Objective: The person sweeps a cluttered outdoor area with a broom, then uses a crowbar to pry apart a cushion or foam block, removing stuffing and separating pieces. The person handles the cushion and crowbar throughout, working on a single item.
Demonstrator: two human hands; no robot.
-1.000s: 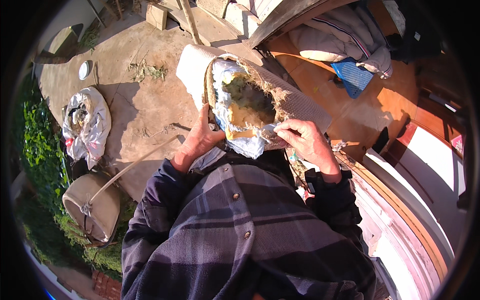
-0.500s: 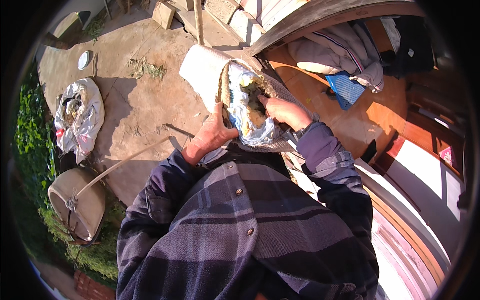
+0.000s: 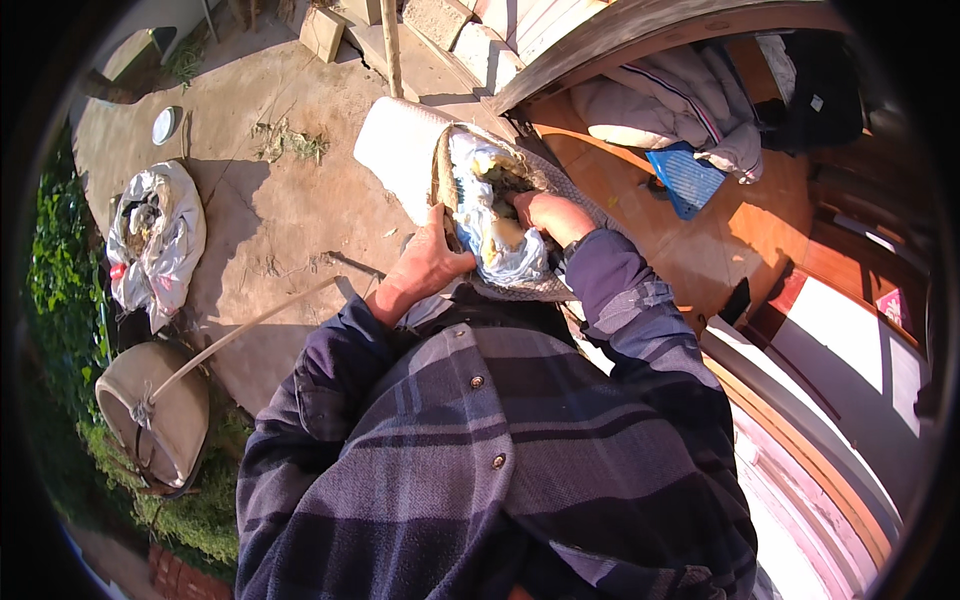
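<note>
A pale woven sack [image 3: 398, 160] lies tilted in front of my body with its mouth open toward me. Crumpled light-blue and white lining [image 3: 470, 220] shows inside the mouth, around a yellowish lump [image 3: 508, 234] and dark matter that I cannot make out. My left hand [image 3: 425, 262] grips the rolled left edge of the mouth, thumb toward the lining and one finger up along the rim. From the right, my right hand [image 3: 556, 217] reaches into the opening; its fingers are hidden among the contents.
At the left, a second white sack [image 3: 180, 235] stands open on the concrete, near a pale tub [image 3: 180, 400] with a wooden handle. A pole [image 3: 391, 60] rises beyond my sack. A blue packet [image 3: 684, 180] and bunched clothing [image 3: 650, 105] lie at the right.
My right hand has gone deeper into the sack, and its forearm has shifted left. The left hand keeps its hold on the sack's edge.
</note>
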